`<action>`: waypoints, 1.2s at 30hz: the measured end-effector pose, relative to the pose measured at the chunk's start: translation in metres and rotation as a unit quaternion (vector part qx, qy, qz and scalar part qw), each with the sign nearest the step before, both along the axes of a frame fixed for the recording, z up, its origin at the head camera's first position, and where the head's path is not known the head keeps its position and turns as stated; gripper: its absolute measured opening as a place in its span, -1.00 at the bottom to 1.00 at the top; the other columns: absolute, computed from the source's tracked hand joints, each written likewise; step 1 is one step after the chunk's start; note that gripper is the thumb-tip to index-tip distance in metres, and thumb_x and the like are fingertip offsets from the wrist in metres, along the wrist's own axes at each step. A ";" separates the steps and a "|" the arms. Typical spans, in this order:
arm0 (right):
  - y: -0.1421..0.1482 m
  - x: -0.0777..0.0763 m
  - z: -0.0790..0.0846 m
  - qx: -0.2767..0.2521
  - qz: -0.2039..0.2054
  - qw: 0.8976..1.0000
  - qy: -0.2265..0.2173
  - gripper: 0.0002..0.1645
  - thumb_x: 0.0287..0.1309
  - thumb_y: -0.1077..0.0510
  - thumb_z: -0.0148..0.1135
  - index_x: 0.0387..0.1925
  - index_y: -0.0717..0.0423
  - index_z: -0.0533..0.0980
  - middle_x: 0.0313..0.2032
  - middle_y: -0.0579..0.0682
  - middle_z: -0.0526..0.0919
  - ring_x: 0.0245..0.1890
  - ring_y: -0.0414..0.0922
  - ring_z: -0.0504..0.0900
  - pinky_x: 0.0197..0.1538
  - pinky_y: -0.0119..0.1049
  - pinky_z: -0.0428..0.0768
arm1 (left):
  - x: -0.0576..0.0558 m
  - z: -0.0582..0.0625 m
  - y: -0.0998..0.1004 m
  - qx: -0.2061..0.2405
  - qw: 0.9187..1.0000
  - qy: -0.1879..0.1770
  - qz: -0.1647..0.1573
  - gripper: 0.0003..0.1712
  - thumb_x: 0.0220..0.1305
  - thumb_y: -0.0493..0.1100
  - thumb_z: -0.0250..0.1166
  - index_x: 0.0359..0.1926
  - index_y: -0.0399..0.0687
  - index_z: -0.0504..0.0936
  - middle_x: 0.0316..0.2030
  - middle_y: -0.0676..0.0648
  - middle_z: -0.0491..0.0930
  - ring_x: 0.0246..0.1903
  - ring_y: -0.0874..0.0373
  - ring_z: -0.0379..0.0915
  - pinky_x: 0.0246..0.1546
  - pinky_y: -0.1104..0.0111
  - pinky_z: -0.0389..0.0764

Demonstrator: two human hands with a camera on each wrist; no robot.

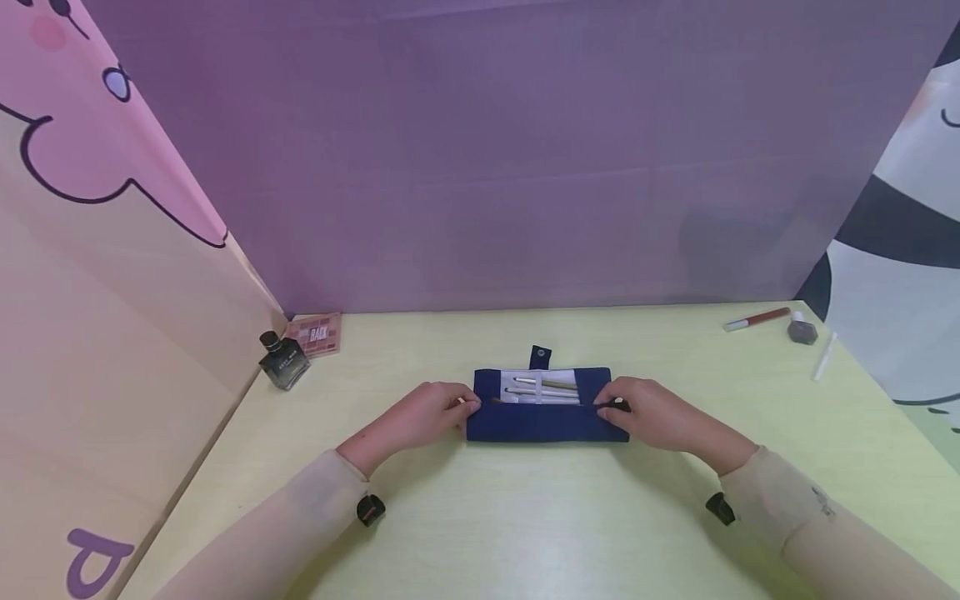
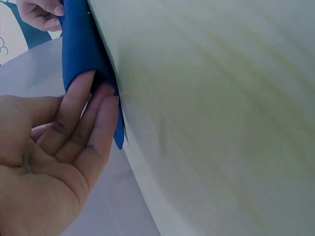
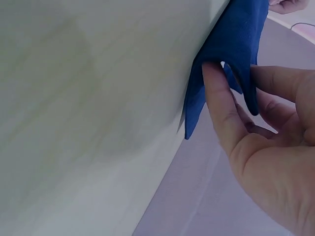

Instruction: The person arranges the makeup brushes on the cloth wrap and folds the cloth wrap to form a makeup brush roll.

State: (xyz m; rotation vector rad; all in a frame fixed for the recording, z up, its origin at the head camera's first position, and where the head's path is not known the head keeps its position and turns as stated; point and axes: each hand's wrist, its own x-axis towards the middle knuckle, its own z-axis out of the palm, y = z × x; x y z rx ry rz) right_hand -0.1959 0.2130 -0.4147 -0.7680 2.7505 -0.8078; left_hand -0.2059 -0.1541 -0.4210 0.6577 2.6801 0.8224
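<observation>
A navy fabric brush roll (image 1: 547,425) lies on the table with its near part folded up. Several slim makeup brushes (image 1: 542,392) show above the fold, crossed by a pale strap. From its far edge sticks out a tab (image 1: 540,357) with a metal snap. My left hand (image 1: 435,412) pinches the left end of the fold; in the left wrist view, fingers of this hand (image 2: 61,147) reach under the blue fabric (image 2: 81,46). At the opposite end my right hand (image 1: 660,414) pinches the fold between thumb and fingers, the cloth (image 3: 234,42) bent over them in the right wrist view.
At the back left, a dark perfume bottle (image 1: 285,363) stands beside a pink palette (image 1: 318,335). A red tube with a pale end (image 1: 759,319), a small polish bottle (image 1: 802,332) and a thin white stick (image 1: 825,357) lie at the back right of the table (image 1: 525,525).
</observation>
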 end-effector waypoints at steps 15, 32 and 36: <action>-0.014 -0.001 -0.002 0.087 0.002 0.995 0.044 -0.86 0.37 0.24 0.40 -0.11 0.09 0.59 -0.11 0.00 0.67 -0.14 -0.10 0.59 0.00 -0.10 0.68 | -0.006 0.001 0.014 -0.056 0.998 -0.009 0.021 -0.80 0.61 -0.10 0.23 -0.03 -0.03 0.76 -0.55 0.12 0.70 -0.43 0.25 0.56 -0.22 0.34 0.59; -0.023 0.005 -0.005 0.096 0.007 0.989 0.109 -0.73 0.27 0.35 0.44 -0.08 0.11 0.54 -0.24 -0.05 0.61 -0.24 -0.15 0.54 -0.13 -0.21 0.62 | 0.030 0.011 0.032 -0.198 0.896 0.354 -0.183 -0.62 0.43 -0.11 0.45 0.21 -0.06 0.77 0.19 -0.01 0.78 0.16 0.10 0.68 0.21 0.36 0.72; -0.024 0.006 -0.006 0.097 0.007 0.988 0.117 -0.80 0.29 0.36 0.42 -0.15 0.09 0.57 -0.27 -0.08 0.62 -0.29 -0.20 0.53 -0.18 -0.26 0.63 | 0.036 0.007 0.035 -0.234 0.874 0.373 -0.208 -0.58 0.42 -0.13 0.45 0.26 -0.06 0.74 0.24 -0.01 0.76 0.20 0.10 0.66 0.26 0.38 0.68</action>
